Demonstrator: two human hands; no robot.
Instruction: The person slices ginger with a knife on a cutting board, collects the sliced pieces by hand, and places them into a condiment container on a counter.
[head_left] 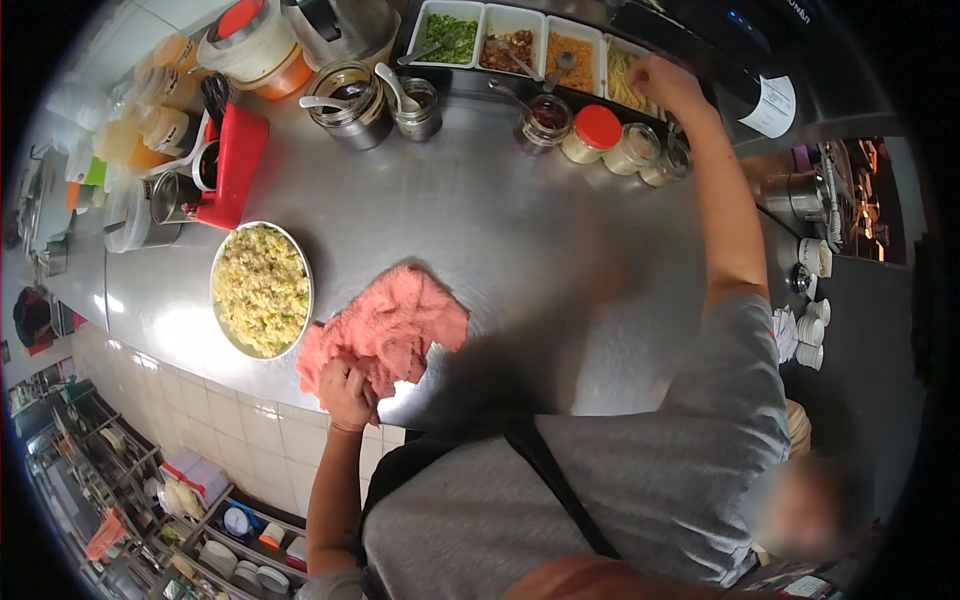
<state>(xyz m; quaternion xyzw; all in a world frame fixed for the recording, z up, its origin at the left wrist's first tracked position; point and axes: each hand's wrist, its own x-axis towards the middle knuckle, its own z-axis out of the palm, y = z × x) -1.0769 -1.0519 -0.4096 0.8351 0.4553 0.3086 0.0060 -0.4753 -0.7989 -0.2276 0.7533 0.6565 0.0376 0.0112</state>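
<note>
Under the right hand, a tray holds pale shreds.

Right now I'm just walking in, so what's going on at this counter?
A person is working at a metal counter. Their left hand grips a pink cloth near the front edge. Their right hand is at the pale yellow shreds at the right end of a row of trays; I can't tell whether it has picked any up. What looks like fried rice sits in a white dish, left of the cloth.
</note>
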